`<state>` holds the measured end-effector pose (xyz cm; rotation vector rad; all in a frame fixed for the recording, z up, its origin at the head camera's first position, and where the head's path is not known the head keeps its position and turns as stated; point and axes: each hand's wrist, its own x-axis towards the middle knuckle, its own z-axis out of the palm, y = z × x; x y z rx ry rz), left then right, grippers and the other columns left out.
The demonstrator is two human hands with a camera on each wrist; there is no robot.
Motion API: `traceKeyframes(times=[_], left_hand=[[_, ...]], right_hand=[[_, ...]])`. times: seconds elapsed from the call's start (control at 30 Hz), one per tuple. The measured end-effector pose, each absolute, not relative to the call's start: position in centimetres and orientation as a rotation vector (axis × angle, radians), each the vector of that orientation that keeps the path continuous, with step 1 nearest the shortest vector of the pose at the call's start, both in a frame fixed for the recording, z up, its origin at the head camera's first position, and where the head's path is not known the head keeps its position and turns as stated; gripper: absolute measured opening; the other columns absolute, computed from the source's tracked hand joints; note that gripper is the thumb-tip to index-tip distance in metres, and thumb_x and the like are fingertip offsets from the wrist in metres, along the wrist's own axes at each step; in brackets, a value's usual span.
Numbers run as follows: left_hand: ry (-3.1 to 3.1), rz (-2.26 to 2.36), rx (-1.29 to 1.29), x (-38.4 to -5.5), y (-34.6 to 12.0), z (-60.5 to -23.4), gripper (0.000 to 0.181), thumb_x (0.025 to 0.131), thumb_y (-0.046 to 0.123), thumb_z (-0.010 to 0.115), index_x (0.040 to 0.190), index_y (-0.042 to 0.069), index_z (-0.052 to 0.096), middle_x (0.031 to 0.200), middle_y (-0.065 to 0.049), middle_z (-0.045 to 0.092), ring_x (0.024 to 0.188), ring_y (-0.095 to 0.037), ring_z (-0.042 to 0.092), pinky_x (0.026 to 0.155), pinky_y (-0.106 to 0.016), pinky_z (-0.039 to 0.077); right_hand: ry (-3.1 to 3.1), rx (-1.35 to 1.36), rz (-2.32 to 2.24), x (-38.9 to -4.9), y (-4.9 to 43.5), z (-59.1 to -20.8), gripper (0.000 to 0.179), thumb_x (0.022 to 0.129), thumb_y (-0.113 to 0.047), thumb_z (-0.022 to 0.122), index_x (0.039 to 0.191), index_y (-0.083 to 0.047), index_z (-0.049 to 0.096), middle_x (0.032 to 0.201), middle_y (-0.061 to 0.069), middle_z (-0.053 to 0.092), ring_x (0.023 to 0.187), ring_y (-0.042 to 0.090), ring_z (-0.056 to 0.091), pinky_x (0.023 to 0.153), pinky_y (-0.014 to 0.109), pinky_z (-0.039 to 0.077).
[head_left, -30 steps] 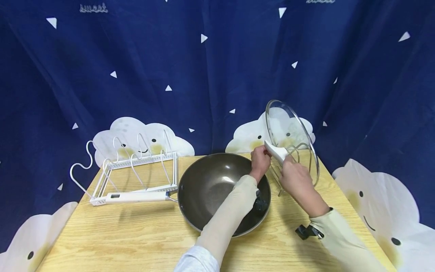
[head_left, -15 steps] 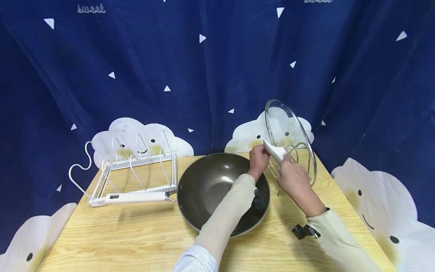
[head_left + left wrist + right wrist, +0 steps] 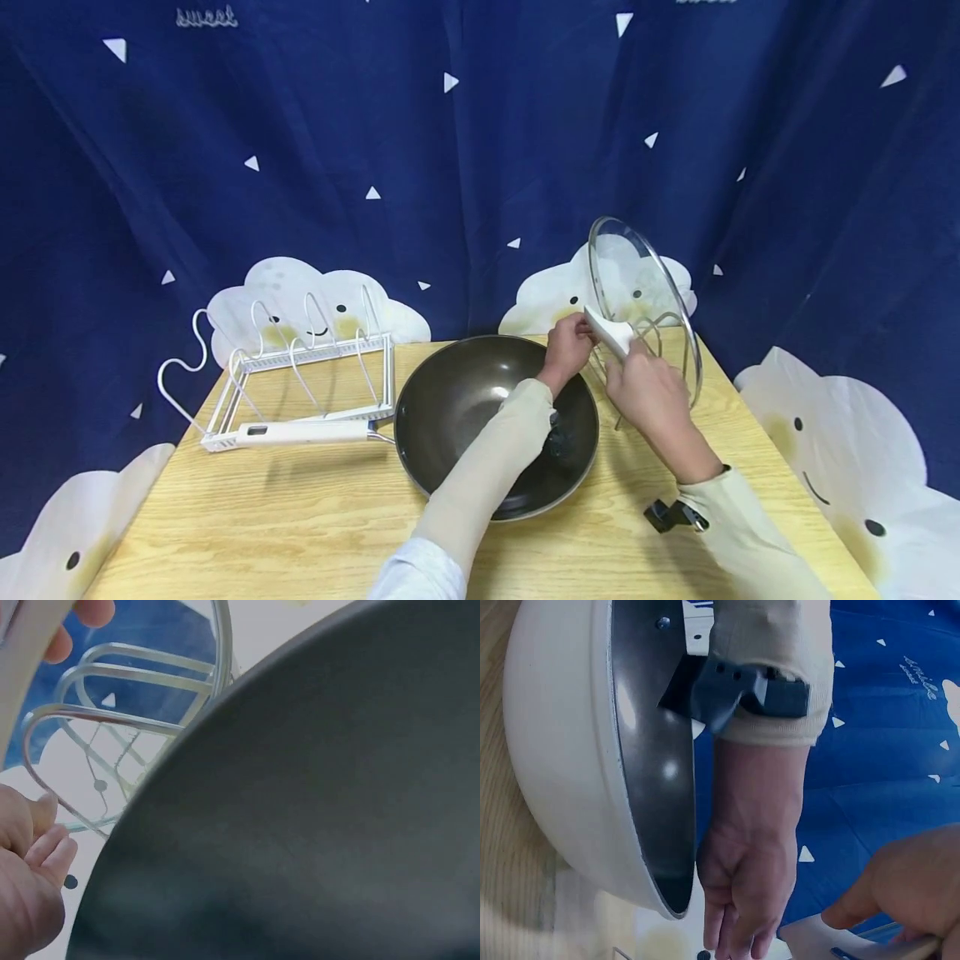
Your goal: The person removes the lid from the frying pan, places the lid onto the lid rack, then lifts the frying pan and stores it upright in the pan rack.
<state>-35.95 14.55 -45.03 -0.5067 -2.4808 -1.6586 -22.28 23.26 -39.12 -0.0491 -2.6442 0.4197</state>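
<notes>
In the head view my right hand (image 3: 648, 387) grips the white handle (image 3: 611, 333) of a glass lid with a metal rim (image 3: 665, 268). The lid leans on edge at a small wire rack (image 3: 112, 715), whose looped wires show in the left wrist view. My left hand (image 3: 566, 346) reaches across the wok (image 3: 450, 417) to the rack's near side. There the thumb and fingertips close on one wire loop, as the left wrist view shows. The dark wok lies below my left forearm; from the right wrist its pale outer side (image 3: 562, 750) shows.
A white wire rack (image 3: 315, 352) with several tall loops stands at the back left of the wooden table (image 3: 300, 517). The wok's white handle (image 3: 300, 432) points left, along the rack's front edge. A blue curtain (image 3: 465, 167) with clouds hangs behind.
My left hand and forearm have shifted slightly left and away from me. The right hand has moved slightly left on the handle, while lid, wok and racks stay in place.
</notes>
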Motion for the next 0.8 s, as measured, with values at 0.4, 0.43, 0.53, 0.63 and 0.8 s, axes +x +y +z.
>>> traceKeyframes(times=[0.4, 0.43, 0.53, 0.63, 0.8], left_hand=[[-2.488, -1.677, -0.498, -35.0, 8.0, -42.1, 0.033, 0.091, 0.002, 0.073, 0.123, 0.004, 0.068, 0.124, -0.01, 0.071, 0.12, -0.025, 0.066, 0.097, -0.027, 0.053], [-2.495, -1.672, -0.498, -34.9, 7.5, -41.8, 0.034, 0.09, 0.003, 0.073, 0.124, 0.004, 0.068, 0.125, -0.01, 0.071, 0.12, -0.025, 0.066, 0.098, -0.029, 0.052], [-2.509, -1.664, -0.524, -34.3, 6.0, -40.9, 0.038, 0.089, 0.006, 0.072, 0.126, 0.003, 0.067, 0.127, -0.011, 0.07, 0.123, -0.026, 0.064, 0.102, -0.033, 0.051], [-2.541, -1.639, -0.568, -33.4, 4.4, -40.1, 0.042, 0.09, 0.01, 0.071, 0.13, 0.004, 0.064, 0.131, -0.011, 0.069, 0.126, -0.025, 0.062, 0.105, -0.035, 0.049], [-2.592, -1.493, -0.654, -31.9, 1.8, -39.7, 0.047, 0.092, 0.016, 0.07, 0.138, 0.007, 0.06, 0.138, -0.007, 0.065, 0.133, -0.018, 0.058, 0.109, -0.031, 0.045]], right_hand=[[-2.591, 0.056, 0.416, -19.7, 22.1, -36.2, 0.052, 0.094, -0.024, 0.068, 0.128, 0.013, 0.056, 0.102, 0.037, 0.067, 0.082, 0.057, 0.065, 0.066, 0.07, 0.046], [-2.583, 0.069, 0.433, -19.6, 22.0, -35.9, 0.052, 0.094, -0.025, 0.068, 0.129, 0.012, 0.057, 0.104, 0.036, 0.067, 0.084, 0.058, 0.065, 0.067, 0.07, 0.046], [-2.564, 0.118, 0.491, -19.2, 21.6, -35.2, 0.05, 0.096, -0.027, 0.068, 0.132, 0.006, 0.058, 0.108, 0.034, 0.068, 0.09, 0.058, 0.065, 0.07, 0.069, 0.045], [-2.569, 0.156, 0.556, -18.8, 21.2, -34.8, 0.049, 0.097, -0.029, 0.067, 0.135, 0.0, 0.058, 0.115, 0.03, 0.069, 0.096, 0.056, 0.065, 0.073, 0.067, 0.045], [-2.59, 0.207, 0.674, -18.3, 20.6, -34.7, 0.05, 0.099, -0.034, 0.065, 0.139, -0.006, 0.058, 0.124, 0.025, 0.068, 0.104, 0.049, 0.068, 0.082, 0.065, 0.046]])
